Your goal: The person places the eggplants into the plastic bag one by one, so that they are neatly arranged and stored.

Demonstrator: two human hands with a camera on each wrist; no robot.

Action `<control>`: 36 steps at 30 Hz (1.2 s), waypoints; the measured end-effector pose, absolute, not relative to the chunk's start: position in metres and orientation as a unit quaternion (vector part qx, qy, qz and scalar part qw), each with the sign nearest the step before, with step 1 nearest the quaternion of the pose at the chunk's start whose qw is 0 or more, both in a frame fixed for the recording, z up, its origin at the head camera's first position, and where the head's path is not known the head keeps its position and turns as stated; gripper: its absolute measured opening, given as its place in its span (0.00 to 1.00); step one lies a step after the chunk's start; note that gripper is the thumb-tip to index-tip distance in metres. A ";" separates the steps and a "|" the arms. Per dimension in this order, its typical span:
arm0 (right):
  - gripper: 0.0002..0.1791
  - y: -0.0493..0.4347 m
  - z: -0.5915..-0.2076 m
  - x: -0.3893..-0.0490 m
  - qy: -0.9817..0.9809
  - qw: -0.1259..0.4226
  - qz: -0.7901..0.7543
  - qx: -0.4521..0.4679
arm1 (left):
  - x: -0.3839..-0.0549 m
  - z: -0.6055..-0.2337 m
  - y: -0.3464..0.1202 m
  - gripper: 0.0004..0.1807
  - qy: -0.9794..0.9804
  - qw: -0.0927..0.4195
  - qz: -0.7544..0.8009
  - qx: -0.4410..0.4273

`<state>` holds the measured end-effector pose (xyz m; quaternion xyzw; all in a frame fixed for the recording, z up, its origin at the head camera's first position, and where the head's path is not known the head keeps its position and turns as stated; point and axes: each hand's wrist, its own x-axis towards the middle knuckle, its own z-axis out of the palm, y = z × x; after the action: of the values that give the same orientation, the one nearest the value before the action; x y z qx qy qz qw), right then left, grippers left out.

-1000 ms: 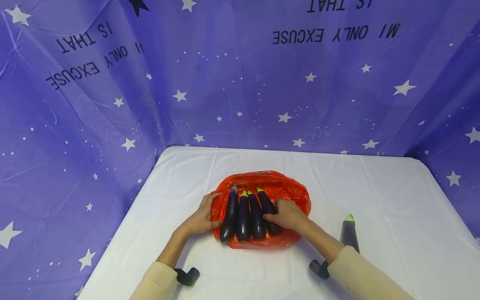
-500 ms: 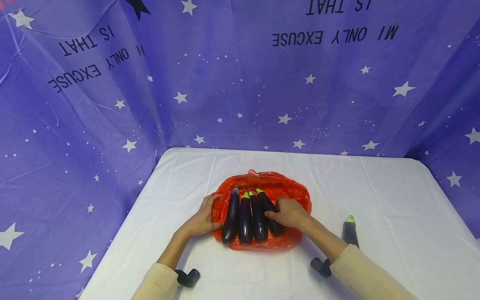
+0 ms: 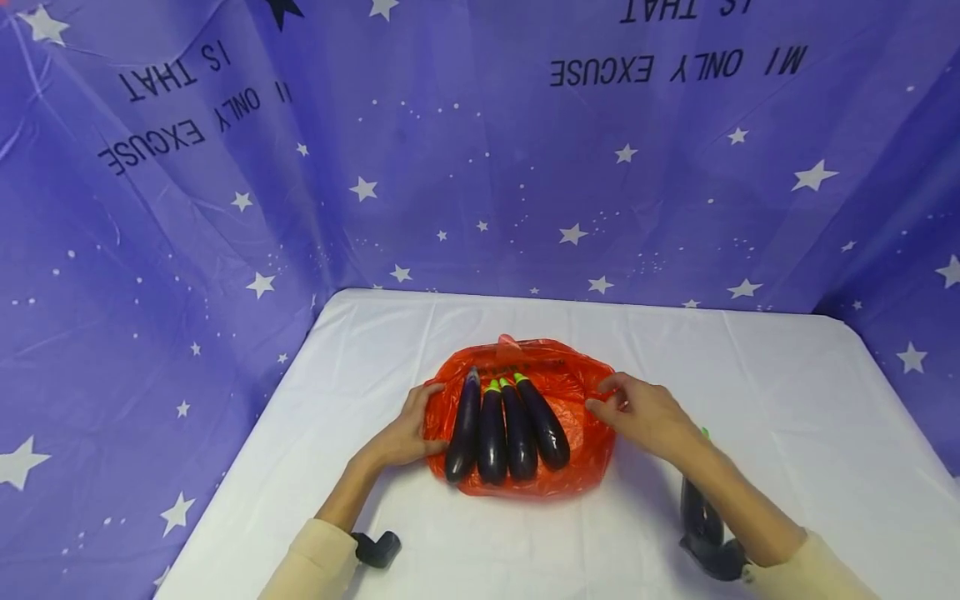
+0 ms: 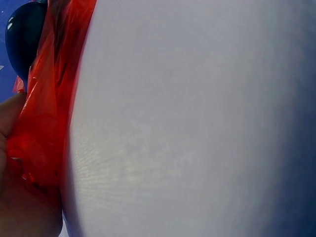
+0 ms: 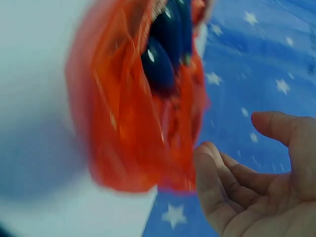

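A red plastic bag (image 3: 585,450) lies spread with its mouth wide on the white cloth, several dark purple eggplants (image 3: 491,437) side by side in it. My left hand (image 3: 401,433) grips the bag's left edge; in the left wrist view the red film passes between thumb and fingers. My right hand (image 3: 652,417) is at the bag's right rim, fingers loosely bent and apart from the thumb. In the right wrist view this hand (image 5: 261,192) holds nothing, its fingertips close to the bag; contact cannot be judged. The rightmost eggplant (image 3: 543,421) lies slanted, free of the hand.
One more eggplant (image 3: 701,512) lies outside the bag, partly covered by the right forearm. Black wrist devices (image 3: 377,550) sit at both cuffs. The white-covered table (image 3: 360,333) ends at a purple star-patterned curtain (image 3: 465,183) at the back and sides.
My right hand has let go of the rightmost eggplant and moved right to the bag's rim. My left hand stays on the bag's left edge.
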<state>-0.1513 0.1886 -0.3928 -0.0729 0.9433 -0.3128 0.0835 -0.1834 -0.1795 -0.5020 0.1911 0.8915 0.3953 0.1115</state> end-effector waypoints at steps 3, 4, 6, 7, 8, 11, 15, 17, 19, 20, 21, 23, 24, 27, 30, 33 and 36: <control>0.25 0.216 -0.389 -0.140 0.948 0.063 -0.308 -0.044 | -0.184 -0.502 -0.180 0.50 0.893 0.110 0.392 0.193; 0.27 0.225 -0.389 -0.136 0.950 0.058 -0.304 -0.035 | -0.184 -0.503 -0.180 0.50 0.892 0.107 0.394 0.195; 0.31 0.242 -0.393 -0.128 0.953 0.051 -0.297 -0.017 | -0.184 -0.503 -0.180 0.49 0.890 0.104 0.396 0.199; 0.32 0.250 -0.396 -0.125 0.954 0.051 -0.295 -0.010 | -0.184 -0.504 -0.180 0.49 0.890 0.103 0.397 0.200; 0.33 0.257 -0.400 -0.122 0.954 0.052 -0.294 -0.002 | -0.184 -0.504 -0.180 0.49 0.889 0.102 0.399 0.202; 0.36 0.275 -0.413 -0.114 0.953 0.057 -0.295 0.018 | -0.185 -0.504 -0.181 0.50 0.890 0.104 0.397 0.200; 0.40 0.291 -0.429 -0.109 0.953 0.060 -0.295 0.038 | -0.186 -0.501 -0.181 0.50 0.889 0.110 0.400 0.195; 0.44 0.297 -0.437 -0.109 0.953 0.072 -0.290 0.045 | -0.186 -0.501 -0.182 0.50 0.889 0.114 0.400 0.194; 0.47 0.301 -0.444 -0.110 0.954 0.086 -0.284 0.046 | -0.186 -0.501 -0.182 0.50 0.887 0.113 0.402 0.196; 0.48 0.303 -0.447 -0.110 0.954 0.095 -0.279 0.047 | -0.185 -0.501 -0.182 0.50 0.886 0.112 0.404 0.197; 0.49 0.303 -0.450 -0.110 0.955 0.105 -0.274 0.047 | -0.185 -0.502 -0.182 0.50 0.886 0.110 0.404 0.199; 0.51 0.304 -0.456 -0.110 0.955 0.122 -0.266 0.050 | -0.185 -0.503 -0.182 0.50 0.885 0.109 0.405 0.200; 0.51 0.304 -0.459 -0.110 0.955 0.127 -0.262 0.051 | -0.185 -0.503 -0.181 0.50 0.885 0.109 0.406 0.200; 0.52 0.304 -0.463 -0.110 0.954 0.142 -0.257 0.059 | -0.184 -0.503 -0.181 0.50 0.886 0.111 0.407 0.195; 0.52 0.303 -0.465 -0.108 0.954 0.148 -0.254 0.065 | -0.184 -0.504 -0.181 0.50 0.887 0.112 0.407 0.189; 0.52 0.303 -0.465 -0.106 0.950 0.163 -0.256 0.075 | -0.184 -0.504 -0.181 0.50 0.888 0.110 0.404 0.191; 0.51 0.303 -0.465 -0.105 0.945 0.181 -0.258 0.085 | -0.185 -0.503 -0.181 0.50 0.888 0.106 0.404 0.194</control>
<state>-0.1046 0.3027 -0.4650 0.0853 0.9453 -0.2575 0.1809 -0.1845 -0.1807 -0.5027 0.1936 0.8877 0.4043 0.1055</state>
